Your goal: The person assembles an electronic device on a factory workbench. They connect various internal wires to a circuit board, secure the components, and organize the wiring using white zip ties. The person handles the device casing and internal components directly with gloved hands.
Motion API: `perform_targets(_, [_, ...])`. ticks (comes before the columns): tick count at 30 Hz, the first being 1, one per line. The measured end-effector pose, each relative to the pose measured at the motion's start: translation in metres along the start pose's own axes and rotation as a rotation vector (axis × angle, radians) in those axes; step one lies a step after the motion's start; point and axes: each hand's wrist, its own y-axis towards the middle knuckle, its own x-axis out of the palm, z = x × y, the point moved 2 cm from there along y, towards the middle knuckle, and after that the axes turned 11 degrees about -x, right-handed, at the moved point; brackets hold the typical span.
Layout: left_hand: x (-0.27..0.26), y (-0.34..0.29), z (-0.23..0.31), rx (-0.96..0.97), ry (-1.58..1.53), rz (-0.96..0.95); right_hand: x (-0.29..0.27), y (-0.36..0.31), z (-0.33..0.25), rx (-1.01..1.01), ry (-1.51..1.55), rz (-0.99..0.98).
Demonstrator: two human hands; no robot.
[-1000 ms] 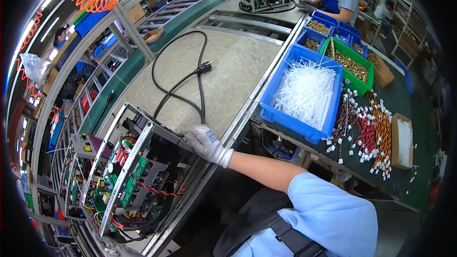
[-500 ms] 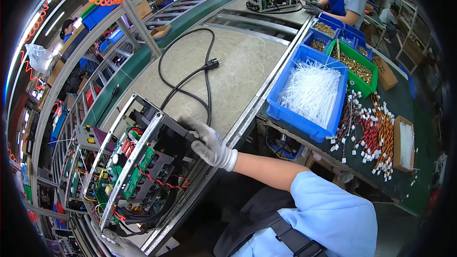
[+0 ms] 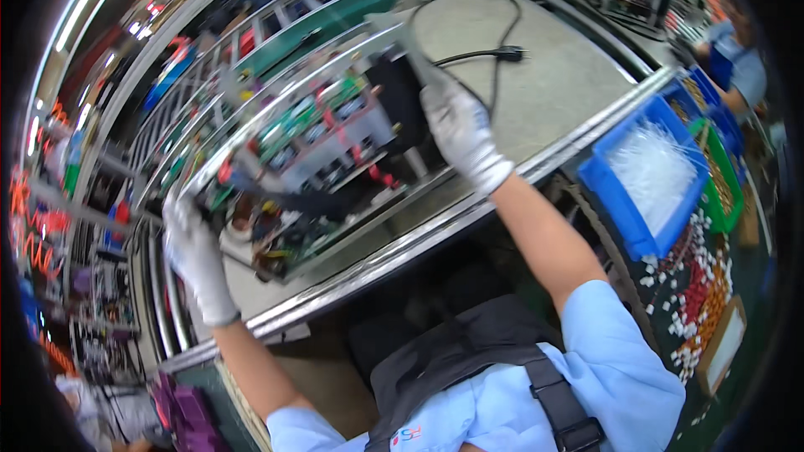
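An open metal electronics chassis [image 3: 335, 146] lies across the bench before me, with green circuit boards, grey heat sinks and red wires inside. It is smeared by motion. My left hand [image 3: 194, 259], in a white glove, grips its left end, fingers at the frame's corner. My right hand [image 3: 461, 134], gloved likewise, holds the right end near a black part, its fingertips partly hidden at the edge. A black power cord [image 3: 477, 56] loops out behind the chassis, and its plug [image 3: 509, 53] rests on the bench top.
To the right, a blue bin [image 3: 645, 176] holds white cable ties, beside a green bin [image 3: 720, 180] of brass-coloured fittings. Bundled wires with white connectors [image 3: 695, 301] lie near it. A metal rail [image 3: 553, 138] edges the bench. A co-worker [image 3: 733, 59] stands at the far right.
My view has swung left, so the bins appear farther right. The chassis has turned to lie more across in front of me. My left hand now shows fully at its left end.
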Motion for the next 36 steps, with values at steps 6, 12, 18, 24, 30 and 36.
perform_targets(6, [0.003, 0.036, 0.01, -0.02, 0.157, -0.022, -0.007, -0.025, -0.021, -0.364, -0.191, 0.165])
perform_targets(12, [0.021, 0.053, -0.002, 0.076, 0.165, 0.014, -0.017, -0.086, -0.048, 0.31, -0.246, -0.454])
perform_targets(18, [0.021, 0.045, 0.002, 0.005, 0.204, 0.044, -0.024, -0.074, -0.057, 0.071, -0.425, -0.629])
perform_targets(24, [0.025, 0.054, -0.007, -0.007, 0.22, 0.004, -0.018, -0.049, -0.063, 0.137, -0.433, -0.762])
perform_targets(30, [0.024, 0.051, -0.004, -0.025, 0.247, 0.018, -0.011, -0.044, -0.056, 0.308, -0.239, -0.46])
perform_targets(36, [0.029, 0.052, -0.007, 0.03, 0.236, 0.094, 0.003, -0.042, -0.062, 0.516, 0.059, -0.466])
